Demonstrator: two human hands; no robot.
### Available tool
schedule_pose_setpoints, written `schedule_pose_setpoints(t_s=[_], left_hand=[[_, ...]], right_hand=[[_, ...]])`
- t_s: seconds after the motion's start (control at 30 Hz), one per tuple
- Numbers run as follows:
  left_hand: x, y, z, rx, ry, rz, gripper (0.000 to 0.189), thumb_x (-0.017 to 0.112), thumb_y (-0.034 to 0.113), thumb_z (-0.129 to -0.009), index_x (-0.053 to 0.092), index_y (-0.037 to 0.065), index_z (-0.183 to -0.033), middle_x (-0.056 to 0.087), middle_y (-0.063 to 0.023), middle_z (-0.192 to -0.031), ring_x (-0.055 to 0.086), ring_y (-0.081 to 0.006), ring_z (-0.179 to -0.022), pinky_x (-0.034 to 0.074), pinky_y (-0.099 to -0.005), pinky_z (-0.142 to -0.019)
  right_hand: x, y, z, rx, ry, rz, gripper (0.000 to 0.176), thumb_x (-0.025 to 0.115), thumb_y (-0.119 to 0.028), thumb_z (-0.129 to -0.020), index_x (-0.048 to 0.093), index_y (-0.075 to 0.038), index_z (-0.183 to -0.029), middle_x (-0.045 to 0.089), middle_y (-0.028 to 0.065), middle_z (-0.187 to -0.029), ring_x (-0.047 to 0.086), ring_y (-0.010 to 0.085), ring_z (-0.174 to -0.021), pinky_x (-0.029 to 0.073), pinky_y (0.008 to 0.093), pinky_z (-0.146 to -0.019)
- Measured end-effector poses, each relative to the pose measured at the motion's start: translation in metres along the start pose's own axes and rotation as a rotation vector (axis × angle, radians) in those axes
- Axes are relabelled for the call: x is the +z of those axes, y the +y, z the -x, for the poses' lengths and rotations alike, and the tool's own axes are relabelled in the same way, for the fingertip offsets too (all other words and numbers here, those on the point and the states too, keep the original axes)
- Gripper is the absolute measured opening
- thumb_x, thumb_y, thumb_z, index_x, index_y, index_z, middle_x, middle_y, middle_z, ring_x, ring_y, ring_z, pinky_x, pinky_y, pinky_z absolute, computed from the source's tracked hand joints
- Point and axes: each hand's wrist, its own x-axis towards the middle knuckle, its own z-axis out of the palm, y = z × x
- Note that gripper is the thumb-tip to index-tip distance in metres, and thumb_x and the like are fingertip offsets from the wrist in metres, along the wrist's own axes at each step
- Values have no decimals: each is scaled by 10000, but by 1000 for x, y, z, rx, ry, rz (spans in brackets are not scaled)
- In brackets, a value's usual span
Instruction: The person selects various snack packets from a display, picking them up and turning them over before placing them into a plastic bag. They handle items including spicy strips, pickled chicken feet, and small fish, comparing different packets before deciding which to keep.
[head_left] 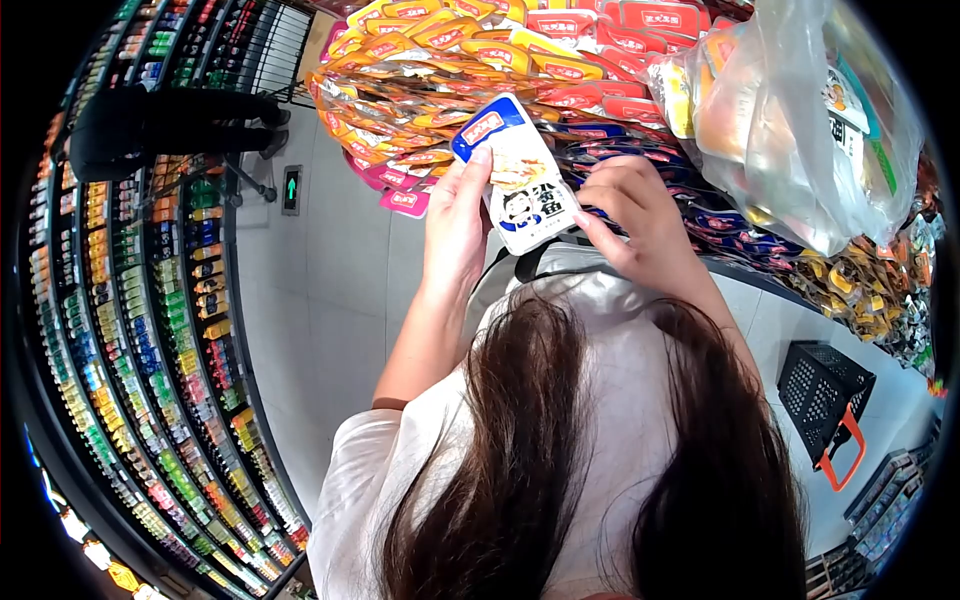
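My left hand (pixel 458 215) grips a white and blue snack packet (pixel 517 172) by its left edge, thumb on the front. The packet is tilted, with a food picture, a cartoon face and dark printed characters facing up. My right hand (pixel 640 215) is closed at the packet's lower right edge, its thumb and fingertips against that edge. Just beyond both hands lies a heap of orange and yellow snack packets (pixel 420 90), with red packets (pixel 625 45) beside it. Dark blue packets (pixel 715 215) lie behind my right hand.
A clear plastic bag (pixel 790 120) full of packets stands on the display at the right. A black basket with an orange handle (pixel 825 385) sits on the floor. Bottle-filled shelves (pixel 165 300) line the left, where a person in dark clothes (pixel 170 130) stands by a cart.
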Motion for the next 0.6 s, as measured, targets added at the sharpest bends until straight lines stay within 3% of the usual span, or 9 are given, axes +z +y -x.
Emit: schedule_pose_setpoints(t_s=[0.07,0.13,0.17,0.27,0.6], left_hand=[[-3,0,-1,-2,23,4,278,491,241,-930,549,0,-1054,637,-95,-970,626,-141,-845,509,-281,-748],[-5,0,-1,27,56,14,270,492,242,-929,552,6,-1046,637,-94,-968,626,-141,-843,505,-280,-751],[-6,0,-1,36,52,27,260,494,241,-928,563,11,-1030,640,-92,-960,626,-137,-839,501,-275,-752],[-7,-1,-1,46,76,17,251,495,237,-928,575,14,-1011,644,-90,-949,626,-132,-837,497,-268,-752],[19,-1,11,71,117,-20,263,482,238,-932,574,6,-1016,641,-94,-964,626,-135,-843,503,-274,-746]], right_hand=[[-3,-3,-2,-27,23,82,149,675,-75,-689,599,-62,-817,570,48,-945,512,268,-934,418,382,-810],[-11,-5,-4,-44,46,355,173,684,-106,-678,597,-65,-822,561,40,-989,487,270,-1003,392,423,-872],[-14,-2,-1,15,-10,386,220,690,-101,-676,595,-86,-874,551,34,-1069,451,274,-1102,359,410,-921],[-12,3,2,8,-45,474,203,682,-148,-696,600,-89,-873,524,35,-1127,436,271,-1129,354,418,-930],[-16,7,2,40,-108,395,178,640,-129,-716,618,-68,-882,515,51,-1146,444,243,-1114,337,400,-944]])
